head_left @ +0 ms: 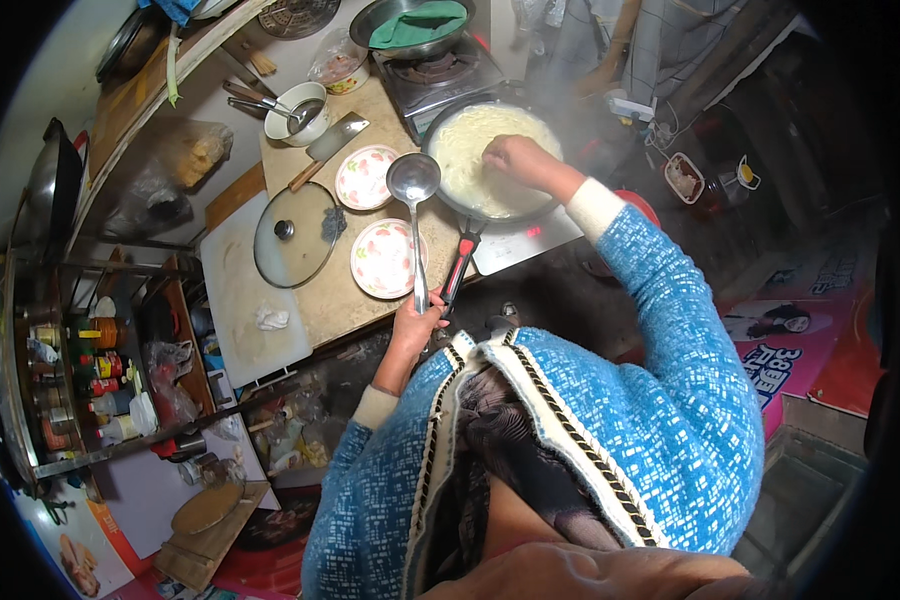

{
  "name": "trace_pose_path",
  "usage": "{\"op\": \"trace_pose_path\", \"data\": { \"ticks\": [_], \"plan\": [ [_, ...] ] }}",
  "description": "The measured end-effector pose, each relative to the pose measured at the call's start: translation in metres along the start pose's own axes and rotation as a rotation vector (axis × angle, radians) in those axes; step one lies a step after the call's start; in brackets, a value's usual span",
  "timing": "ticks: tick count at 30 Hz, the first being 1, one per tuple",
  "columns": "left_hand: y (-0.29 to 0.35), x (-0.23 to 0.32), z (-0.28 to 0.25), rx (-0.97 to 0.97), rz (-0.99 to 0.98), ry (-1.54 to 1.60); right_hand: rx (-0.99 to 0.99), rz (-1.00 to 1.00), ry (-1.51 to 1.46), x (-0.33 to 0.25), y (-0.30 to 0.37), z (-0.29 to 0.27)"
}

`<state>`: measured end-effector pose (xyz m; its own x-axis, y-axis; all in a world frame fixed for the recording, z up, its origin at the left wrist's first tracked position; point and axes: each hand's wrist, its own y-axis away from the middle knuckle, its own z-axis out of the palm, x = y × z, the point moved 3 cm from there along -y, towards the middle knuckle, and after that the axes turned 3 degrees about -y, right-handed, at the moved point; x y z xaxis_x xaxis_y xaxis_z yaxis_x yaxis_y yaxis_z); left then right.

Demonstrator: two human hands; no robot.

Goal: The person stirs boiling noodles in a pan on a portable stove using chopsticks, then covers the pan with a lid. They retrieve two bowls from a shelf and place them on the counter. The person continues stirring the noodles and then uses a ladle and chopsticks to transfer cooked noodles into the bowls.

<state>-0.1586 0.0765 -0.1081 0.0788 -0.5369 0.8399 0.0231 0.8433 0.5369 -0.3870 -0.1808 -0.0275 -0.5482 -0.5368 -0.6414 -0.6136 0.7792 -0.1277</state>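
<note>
In my left hand (417, 325), closed round its handle, is a long metal ladle (413, 180), its bowl raised beside the pan. A black frying pan (432, 190) with a red and black handle (460, 265) sits on a white electric cooker (530, 240). A pale, creamy layer of batter-like food (475, 135) covers the pan's inside. Over its right half hangs my right hand (520, 160), fingers bunched together and pointing down. Whatever those fingers hold, if anything, is hidden. Two flower-patterned plates (382, 260) lie left of the ladle, one behind the other.
A glass lid (295, 240), a cleaver (335, 138) and a white bowl (310, 125) with utensils stand on the counter. Behind the pan is a gas stove (440, 85) bearing a metal pan (375, 20) with a green cloth. A white board (240, 290) lies at the left.
</note>
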Motion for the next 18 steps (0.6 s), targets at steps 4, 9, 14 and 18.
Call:
{"op": "trace_pose_path", "data": {
  "ticks": [4, 9, 14, 18],
  "plan": [
    [-0.001, 0.0, -0.001, -0.016, 0.017, -0.011, -0.049, 0.181, -0.075, -0.005, 0.016, -0.03],
    [-0.001, 0.0, -0.002, -0.029, 0.015, -0.007, -0.235, 0.081, -0.096, -0.004, 0.041, -0.012],
    [-0.001, 0.003, -0.001, -0.032, 0.024, -0.039, 0.023, -0.02, -0.039, 0.015, 0.023, -0.015],
    [-0.001, 0.001, -0.001, -0.031, 0.019, -0.022, -0.057, 0.148, -0.061, 0.003, 0.036, -0.053]
  ]
}}
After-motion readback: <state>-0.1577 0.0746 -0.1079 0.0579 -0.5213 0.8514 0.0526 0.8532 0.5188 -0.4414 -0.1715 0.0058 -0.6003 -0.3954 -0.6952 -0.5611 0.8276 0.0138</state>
